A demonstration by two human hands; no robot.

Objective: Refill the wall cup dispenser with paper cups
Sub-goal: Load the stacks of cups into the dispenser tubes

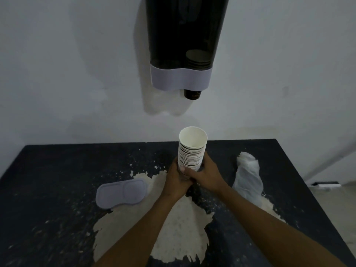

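I am holding the cup stack (192,149) upright with both hands, left hand (176,177) and right hand (207,175), fingers (185,170) closed around its bottom above the middle of the surface (57,180), and I think it is best keeping it straight while lifting to the dispenser (183,45).

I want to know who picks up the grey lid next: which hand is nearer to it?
Left. The left hand grips the cup stack just right of the grey lid on the table; the right hand grips the stack's far side.

Above the two hands (189,175) there is open air along the bare wall, up to the wall cup dispenser (185,45) with a dark cup (192,94) poking from its base. On the desk (57,170), a grey lid (121,191) lies left of the hands and a crumpled white bag (248,176) right, each apart from them.
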